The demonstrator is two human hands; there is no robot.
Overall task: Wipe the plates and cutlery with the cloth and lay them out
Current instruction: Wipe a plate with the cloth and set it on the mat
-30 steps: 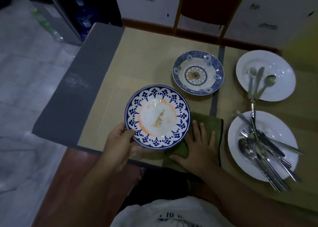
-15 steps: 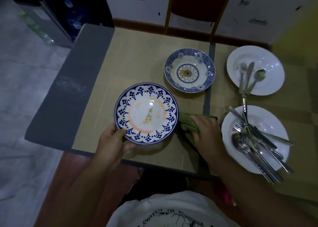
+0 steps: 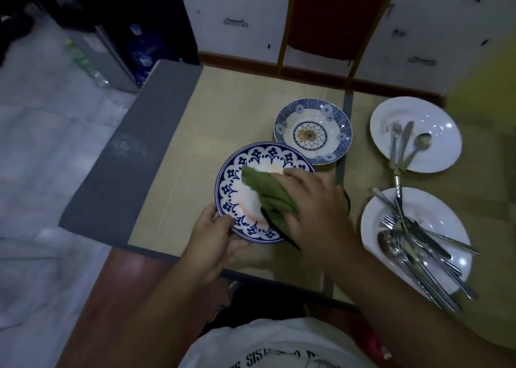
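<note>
A blue-and-white patterned plate (image 3: 240,183) is tilted up above the near part of the table. My left hand (image 3: 215,233) grips its near rim. My right hand (image 3: 315,211) holds a green cloth (image 3: 268,191) bunched against the plate's white centre, covering its right half. A second blue patterned bowl (image 3: 312,130) lies flat behind it. At the right, a white plate (image 3: 441,133) carries a fork, a knife and a spoon (image 3: 405,147), and a nearer white plate (image 3: 444,211) holds several pieces of cutlery (image 3: 418,247).
The table is covered with tan woven mats (image 3: 237,110) and a grey strip (image 3: 134,155) along its left side. A red chair (image 3: 335,18) stands at the far edge. Water bottles (image 3: 142,57) and a tiled floor lie at the left.
My right hand has picked the green cloth up off the table and brought it onto the patterned plate. My left hand keeps hold of the plate's rim.
</note>
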